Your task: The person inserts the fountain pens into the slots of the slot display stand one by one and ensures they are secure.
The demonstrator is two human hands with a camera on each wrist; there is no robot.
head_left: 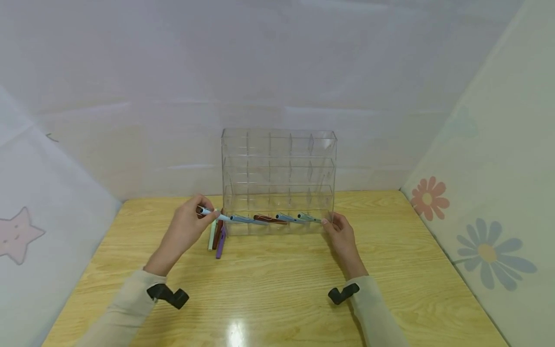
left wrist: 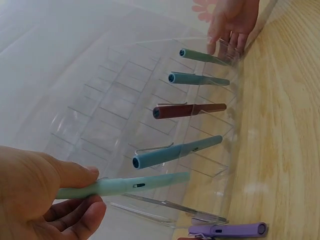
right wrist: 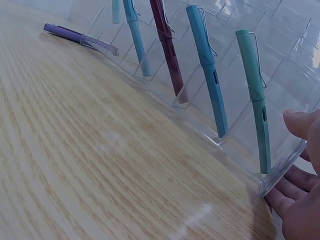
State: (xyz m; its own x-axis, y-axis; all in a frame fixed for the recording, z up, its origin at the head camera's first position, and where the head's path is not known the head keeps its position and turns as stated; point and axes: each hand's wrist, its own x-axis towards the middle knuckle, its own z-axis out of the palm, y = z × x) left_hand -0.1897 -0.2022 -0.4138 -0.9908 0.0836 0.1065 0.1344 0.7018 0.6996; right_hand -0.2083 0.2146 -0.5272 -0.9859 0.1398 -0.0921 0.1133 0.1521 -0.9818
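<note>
My left hand (head_left: 191, 221) pinches a pale mint-green fountain pen (left wrist: 140, 184) between thumb and fingers, its free end at the left side of a clear plastic pen rack (head_left: 279, 131). In the rack's bottom row several capped pens lean in separate compartments: a blue pen (left wrist: 172, 154), a dark red pen (left wrist: 187, 110), another blue pen (left wrist: 195, 79) and a green pen (right wrist: 256, 100) at the far right. My right hand (head_left: 342, 235) holds the rack's lower right corner, thumb toward the front and fingers around the side.
Left of the rack, a purple pen (head_left: 220, 245), a dark red pen (head_left: 218, 235) and a pale green pen (head_left: 212, 236) lie on the wooden table (head_left: 277, 284). White cloth (head_left: 277, 62) hangs behind, and printed panels stand at both sides.
</note>
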